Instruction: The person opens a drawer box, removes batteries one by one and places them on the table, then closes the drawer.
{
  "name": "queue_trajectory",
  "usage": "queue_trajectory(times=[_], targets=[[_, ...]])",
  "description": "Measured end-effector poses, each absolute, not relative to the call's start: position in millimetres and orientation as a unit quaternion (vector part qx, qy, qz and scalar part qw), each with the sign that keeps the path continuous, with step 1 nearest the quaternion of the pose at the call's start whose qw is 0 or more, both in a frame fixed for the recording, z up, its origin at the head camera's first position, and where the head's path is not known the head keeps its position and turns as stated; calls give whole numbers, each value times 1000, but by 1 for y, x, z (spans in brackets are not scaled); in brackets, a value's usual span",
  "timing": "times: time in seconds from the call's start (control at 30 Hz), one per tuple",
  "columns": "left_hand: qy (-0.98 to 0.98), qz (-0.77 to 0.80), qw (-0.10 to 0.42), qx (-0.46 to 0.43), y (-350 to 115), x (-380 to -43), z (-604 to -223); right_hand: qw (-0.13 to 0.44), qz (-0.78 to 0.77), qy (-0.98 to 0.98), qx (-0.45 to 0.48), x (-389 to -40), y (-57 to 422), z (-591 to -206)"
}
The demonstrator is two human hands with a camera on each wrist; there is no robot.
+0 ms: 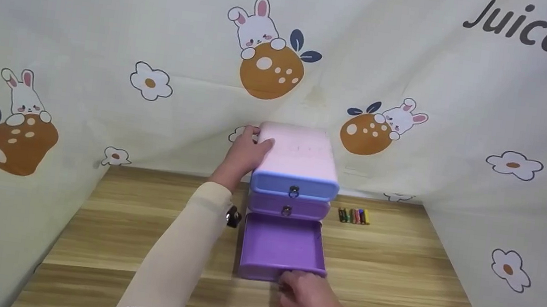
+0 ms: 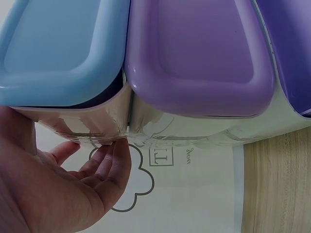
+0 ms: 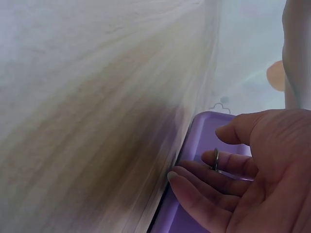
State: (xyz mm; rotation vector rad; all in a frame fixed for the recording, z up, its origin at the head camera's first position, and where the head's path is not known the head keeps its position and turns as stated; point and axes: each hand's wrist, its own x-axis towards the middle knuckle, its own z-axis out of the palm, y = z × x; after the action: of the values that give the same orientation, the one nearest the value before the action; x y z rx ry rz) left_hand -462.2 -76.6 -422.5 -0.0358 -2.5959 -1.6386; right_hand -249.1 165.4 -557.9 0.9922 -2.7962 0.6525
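A small drawer unit [image 1: 300,152] with a pale pink top stands upright at the table's back. Its blue top drawer [image 1: 275,183] and purple middle drawer [image 1: 267,204] are nearly closed, each with a ring pull. The purple bottom drawer [image 1: 283,242] is pulled far out and shows a bare floor. My left hand [image 1: 247,155] rests on the unit's upper left edge, thumb on top. In the left wrist view its fingertips [image 2: 119,150] press the side wall. At the bottom drawer's front, my right hand [image 1: 309,301] has a finger hooked through the metal ring pull [image 3: 216,160].
Several short coloured crayon-like sticks [image 1: 354,216] lie in a row to the right of the unit on the wooden table [image 1: 395,275]. A printed cloth [image 1: 177,125] with rabbits and flowers hangs close behind and along both sides.
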Motion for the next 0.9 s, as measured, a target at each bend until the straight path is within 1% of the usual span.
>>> queue_trajectory(times=[0.17, 0.67, 0.9], targets=[[-844, -535, 33, -9, -76, -463, -424, 27, 233, -920, 314, -253, 166, -555], [-845, -533, 39, -15, -76, -461, -420, 30, 235, -920, 311, -263, 166, -554], [-845, -534, 41, -6, -75, -462, -421, 20, 243, -920, 306, -269, 164, -552]])
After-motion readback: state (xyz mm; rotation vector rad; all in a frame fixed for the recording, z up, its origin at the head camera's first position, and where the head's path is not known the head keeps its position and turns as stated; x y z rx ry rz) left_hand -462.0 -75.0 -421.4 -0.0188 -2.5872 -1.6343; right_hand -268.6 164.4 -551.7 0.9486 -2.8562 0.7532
